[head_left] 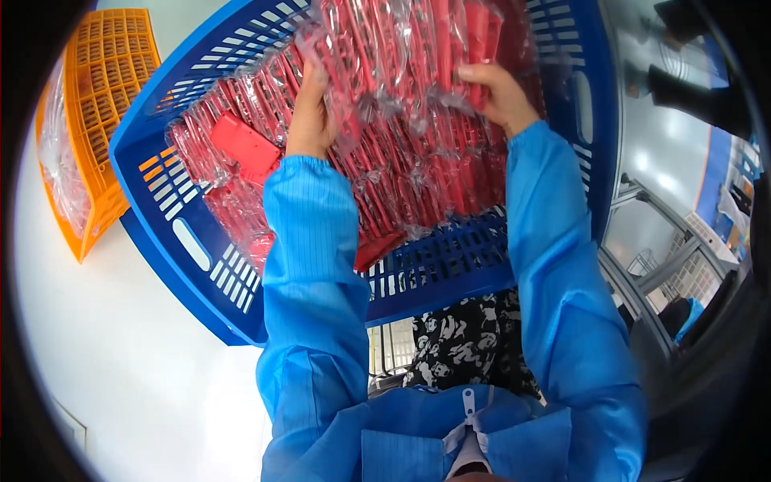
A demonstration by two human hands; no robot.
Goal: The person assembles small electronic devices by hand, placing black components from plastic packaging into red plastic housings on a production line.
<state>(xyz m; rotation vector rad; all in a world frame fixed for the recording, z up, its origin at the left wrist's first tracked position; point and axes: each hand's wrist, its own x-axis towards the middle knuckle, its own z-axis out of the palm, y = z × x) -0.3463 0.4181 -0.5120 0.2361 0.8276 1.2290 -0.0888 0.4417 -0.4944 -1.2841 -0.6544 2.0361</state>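
Head view: looking down past blue smock sleeves into a crate; both hands work at 12 o'clock.
Thing in hand: a stack of flat red plastic parts, each sealed in a clear crinkled film bag (pixel 418 88), stood on edge in rows.
Where it sits: inside the large blue slotted plastic crate (pixel 193 249), filling it from 10 o'clock through 1 o'clock.
Left hand (pixel 309 112): clenched over the left end of the raised bundle, fingers buried in the film.
Right hand (pixel 502 96): grasping the right end of the same bundle, thumb on top, fingertips hidden behind the bags.
Handling, judged: parts look stiff and light singly, but a full bundle is likely weighty. Film is slick and loose, so bags may slide against each other; a squeeze from both ends, as held now, seems the safer grip. Pulling on the film alone risks a tear.
Loose piece: one red flat part (pixel 245 145) lies tilted at 10 o'clock, just beside the left hand.
Surroundings: orange slotted plastic basket (pixel 104 88) with clear film at 10 o'clock, apart from the crate, on a white table top (pixel 120 377).
In the way: crate walls at both sides; neighbouring bags press close against the bundle.
Far side: grey metal frame (pixel 658 241) at 3 o'clock, well apart.
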